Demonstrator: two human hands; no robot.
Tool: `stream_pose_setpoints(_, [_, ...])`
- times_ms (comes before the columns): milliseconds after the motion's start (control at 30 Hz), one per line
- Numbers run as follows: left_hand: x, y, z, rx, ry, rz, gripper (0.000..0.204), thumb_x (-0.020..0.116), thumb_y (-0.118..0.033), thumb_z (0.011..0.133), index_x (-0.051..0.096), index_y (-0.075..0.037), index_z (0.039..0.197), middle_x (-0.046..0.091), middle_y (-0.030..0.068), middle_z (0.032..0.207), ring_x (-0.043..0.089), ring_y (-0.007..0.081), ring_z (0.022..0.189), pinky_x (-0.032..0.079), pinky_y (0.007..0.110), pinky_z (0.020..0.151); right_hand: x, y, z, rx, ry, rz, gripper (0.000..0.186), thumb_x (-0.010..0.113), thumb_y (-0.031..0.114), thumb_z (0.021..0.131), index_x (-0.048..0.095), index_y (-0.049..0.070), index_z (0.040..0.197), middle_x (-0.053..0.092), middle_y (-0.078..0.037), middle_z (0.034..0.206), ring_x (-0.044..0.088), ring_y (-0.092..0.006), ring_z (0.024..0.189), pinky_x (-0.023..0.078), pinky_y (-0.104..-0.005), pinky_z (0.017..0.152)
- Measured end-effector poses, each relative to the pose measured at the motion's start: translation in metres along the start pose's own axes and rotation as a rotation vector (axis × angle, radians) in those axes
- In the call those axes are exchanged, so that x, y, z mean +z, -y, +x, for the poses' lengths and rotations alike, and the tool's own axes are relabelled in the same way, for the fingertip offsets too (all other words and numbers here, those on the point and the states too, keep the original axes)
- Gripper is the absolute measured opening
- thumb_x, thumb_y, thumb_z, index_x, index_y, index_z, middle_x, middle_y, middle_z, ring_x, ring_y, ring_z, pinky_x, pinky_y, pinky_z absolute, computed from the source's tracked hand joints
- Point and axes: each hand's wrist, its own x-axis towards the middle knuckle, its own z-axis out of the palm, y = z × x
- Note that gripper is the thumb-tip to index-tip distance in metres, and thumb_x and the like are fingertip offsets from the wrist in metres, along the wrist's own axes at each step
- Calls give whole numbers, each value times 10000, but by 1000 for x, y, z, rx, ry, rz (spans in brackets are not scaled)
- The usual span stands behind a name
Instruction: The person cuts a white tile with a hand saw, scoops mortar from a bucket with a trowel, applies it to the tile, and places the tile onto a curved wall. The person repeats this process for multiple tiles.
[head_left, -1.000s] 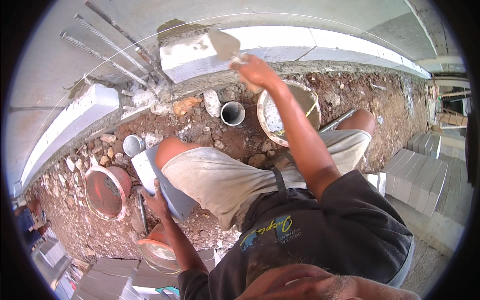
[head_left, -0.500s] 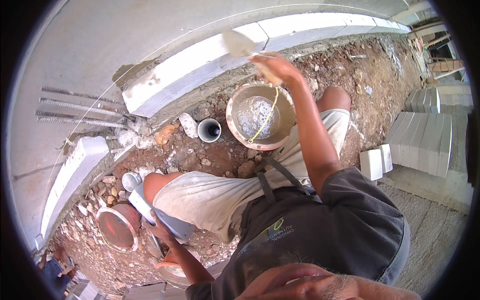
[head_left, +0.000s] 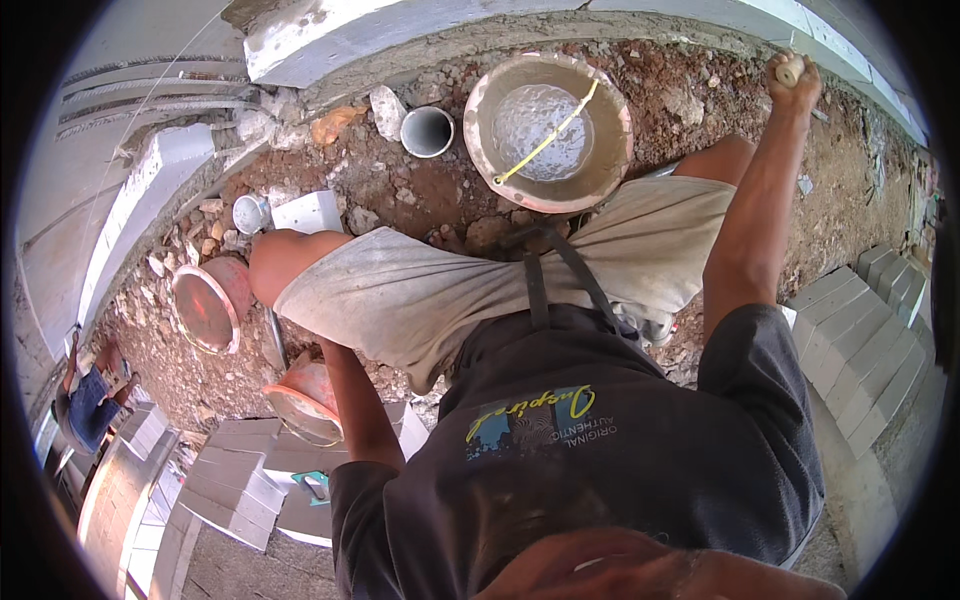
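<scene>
My right hand (head_left: pixel 794 86) is closed round the wooden handle (head_left: pixel 788 72) of a trowel, out at the upper right near the low white block wall (head_left: pixel 838 35); little of the blade shows. My left forearm (head_left: pixel 355 400) runs under my left thigh, so that hand is hidden. A white block (head_left: pixel 305 211) shows just beyond my left knee. Between my legs and the wall stand a large bucket (head_left: pixel 610 130) of pale wet mix with a yellow handle and a short grey pipe (head_left: pixel 428 133).
More buckets (head_left: pixel 208 308) and a white container (head_left: pixel 250 215) sit on rubbly soil at left. Grey blocks are stacked at right (head_left: pixel 855 350) and lower left (head_left: pixel 240 470). A string line (head_left: pixel 145 100) and rebar run along the upper left. A co-worker (head_left: pixel 85 405) bends at far left.
My right hand has swung rightward with the trowel from over the bucket. My left hand, earlier visible on the white block, has gone out of sight under my leg. The view has shifted.
</scene>
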Motion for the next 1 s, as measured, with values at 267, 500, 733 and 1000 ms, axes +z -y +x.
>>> stream_pose_setpoints(267, [-22, -30, 56, 76, 22, -93, 897, 685, -479, 913, 336, 1, 1586, 645, 245, 1341, 643, 382, 1180, 504, 478, 1002, -8, 12, -198, 321, 135, -1135, 336, 579, 310, 1015, 651, 41, 1202, 620, -25, 846, 595, -117, 700, 505, -272, 599])
stream_pose_setpoints(500, [-68, -7, 131, 93, 118, -155, 820, 665, -424, 945, 367, 3, 1578, 633, 222, 1372, 621, 338, 1210, 478, 445, 1038, 27, 1, -243, 393, 658, -1836, 415, 826, 150, 712, 729, 31, 1097, 721, -56, 909, 696, -192, 869, 556, -346, 761])
stream_pose_setpoints(733, [-71, 50, 171, 78, 129, -165, 745, 646, -370, 976, 398, 4, 1570, 620, 199, 1403, 598, 293, 1241, 453, 411, 1075, 84, -40, -219, 139, 723, -1632, 434, 783, 139, 773, 719, 12, 1184, 744, -127, 1012, 695, -239, 954, 541, -360, 897])
stream_pose_setpoints(1000, [-83, 85, 194, 98, 47, 266, 640, 649, -370, 962, 560, 44, 1441, 673, 188, 1322, 630, 283, 1176, 468, 407, 1034, 66, -69, -233, 222, 808, -1885, 329, 701, 221, 820, 727, 39, 1093, 741, -167, 1012, 718, -310, 934, 528, -418, 880])
